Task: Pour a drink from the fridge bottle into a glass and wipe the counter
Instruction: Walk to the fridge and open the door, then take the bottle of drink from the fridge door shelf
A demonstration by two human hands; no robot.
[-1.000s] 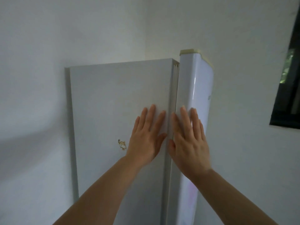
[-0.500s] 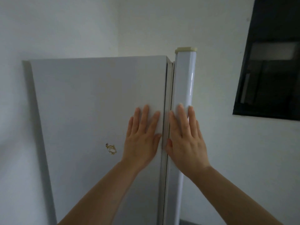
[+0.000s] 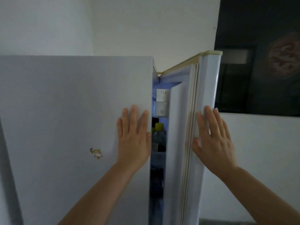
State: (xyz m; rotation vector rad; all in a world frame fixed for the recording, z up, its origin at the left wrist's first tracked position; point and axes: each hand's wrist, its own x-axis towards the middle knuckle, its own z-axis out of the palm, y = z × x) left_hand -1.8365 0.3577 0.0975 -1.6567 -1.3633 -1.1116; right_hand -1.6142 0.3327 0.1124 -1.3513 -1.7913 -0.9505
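Note:
A white fridge (image 3: 73, 111) fills the left half of the view, seen from its side panel. Its door (image 3: 206, 95) stands partly open to the right. Through the gap shows a clear bottle with a yellow cap (image 3: 159, 135) on a shelf, dark containers behind it. My left hand (image 3: 133, 140) lies flat on the side panel near its front edge, fingers apart. My right hand (image 3: 214, 140) presses on the door's edge, thumb at the rubber seal, fingers spread on the outer face. No glass or counter is in view.
A white box (image 3: 161, 103) hangs inside the fridge above the bottle. A small sticker (image 3: 96, 153) sits on the side panel. A dark window (image 3: 259, 62) is set in the white wall to the right. A wall corner rises behind the fridge.
The door has swung open to the right with my right hand on it, showing the lit inside and the bottle. My left hand stays on the side panel.

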